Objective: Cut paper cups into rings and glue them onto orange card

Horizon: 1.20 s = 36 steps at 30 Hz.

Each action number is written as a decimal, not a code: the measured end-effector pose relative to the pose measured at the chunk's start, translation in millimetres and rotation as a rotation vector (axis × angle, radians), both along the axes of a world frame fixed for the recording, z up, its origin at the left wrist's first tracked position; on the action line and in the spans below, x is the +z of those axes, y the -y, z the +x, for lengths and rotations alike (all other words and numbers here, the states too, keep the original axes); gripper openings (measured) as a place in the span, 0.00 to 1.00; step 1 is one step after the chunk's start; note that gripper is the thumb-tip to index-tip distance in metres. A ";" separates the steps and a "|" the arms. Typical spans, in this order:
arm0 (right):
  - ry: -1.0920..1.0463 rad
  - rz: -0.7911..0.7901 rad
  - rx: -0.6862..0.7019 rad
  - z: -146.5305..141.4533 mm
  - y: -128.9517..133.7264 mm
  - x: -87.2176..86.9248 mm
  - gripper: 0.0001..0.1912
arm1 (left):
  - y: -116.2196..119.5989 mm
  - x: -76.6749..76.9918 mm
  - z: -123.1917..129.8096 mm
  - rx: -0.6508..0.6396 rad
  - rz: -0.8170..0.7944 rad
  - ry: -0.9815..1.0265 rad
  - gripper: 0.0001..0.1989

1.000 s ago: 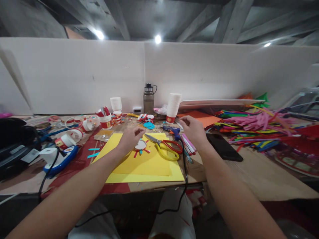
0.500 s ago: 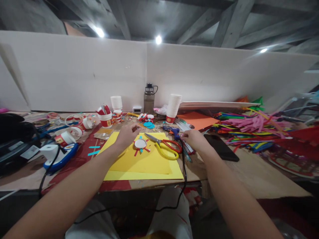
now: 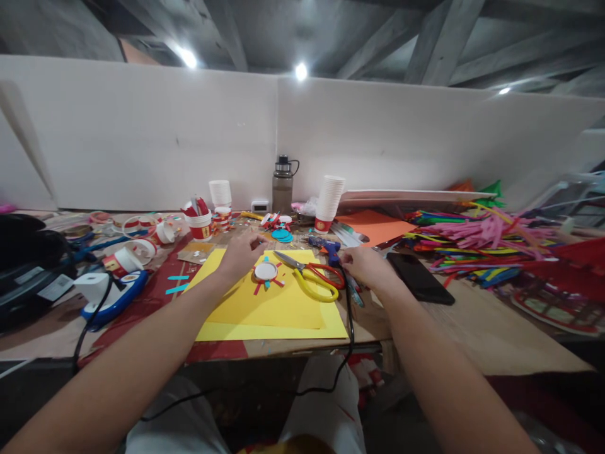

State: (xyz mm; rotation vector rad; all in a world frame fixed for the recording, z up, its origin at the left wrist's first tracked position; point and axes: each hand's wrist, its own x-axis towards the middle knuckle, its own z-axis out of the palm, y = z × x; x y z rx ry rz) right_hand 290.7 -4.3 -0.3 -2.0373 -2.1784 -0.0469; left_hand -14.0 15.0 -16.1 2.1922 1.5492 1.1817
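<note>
My left hand (image 3: 242, 253) hovers over the upper left of the yellow paper (image 3: 269, 313), its fingers loosely bent and apart with nothing visible in them. A white paper-cup base with red and blue strips around it (image 3: 265, 272) lies on the paper, right of that hand. Yellow-and-red-handled scissors (image 3: 314, 279) rest on the paper's right side. My right hand (image 3: 363, 265) is beside the handle of a blue glue gun (image 3: 333, 253), fingers curved toward it and partly hidden; no grip on it shows. A black cable trails from the gun over the table edge.
Stacked paper cups (image 3: 329, 205), a bottle (image 3: 282, 186) and blue paper discs (image 3: 282, 235) stand or lie behind. A phone (image 3: 420, 277) and a heap of coloured pipe cleaners (image 3: 482, 236) are at right. A blue-and-white power strip (image 3: 116, 299) sits at left.
My right hand has shifted slightly left, closer to the glue gun's handle. My left hand has barely moved. The things on the table stay where they were.
</note>
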 end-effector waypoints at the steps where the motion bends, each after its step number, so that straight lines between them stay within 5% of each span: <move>1: -0.002 -0.009 0.018 -0.2 0.4 0.6 0.08 | -0.2 0.3 -0.2 0.000 0.004 0.000 0.11; 23: -0.006 0.026 -0.036 -14.1 -0.2 0.6 0.12 | 7.1 3.1 8.4 -0.030 -0.049 0.029 0.18; 30: 0.029 0.062 -0.135 2.0 -5.8 5.4 0.17 | 9.1 1.7 13.1 -0.032 0.000 0.063 0.09; 36: 0.136 -0.082 -0.159 13.0 -13.1 -2.9 0.20 | 6.1 1.2 10.9 -0.021 -0.016 0.050 0.08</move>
